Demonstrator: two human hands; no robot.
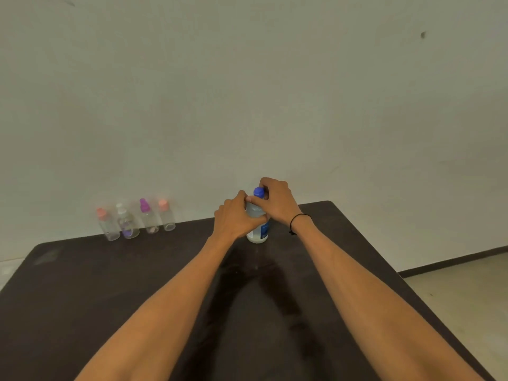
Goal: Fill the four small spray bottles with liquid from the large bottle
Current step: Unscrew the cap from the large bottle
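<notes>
Dark brown tabletop [110, 298] spreads wide and bare under my forearms — plenty of room near me for pouring. Further out, my left hand [233, 218] wraps the body of the large clear plastic bottle [258, 232] while my right hand [277, 200] curls round its blue screw cap [258, 192]. The bottle stands upright near the table's far edge. If I twist hard while squeezing, I judge liquid could spurt out, or the bottle could skid toward that edge. Four small clear spray bottles [137, 221] with pink, white and purple tops line the far left edge against the pale wall [247, 92] — a careless elbow could topple them.
</notes>
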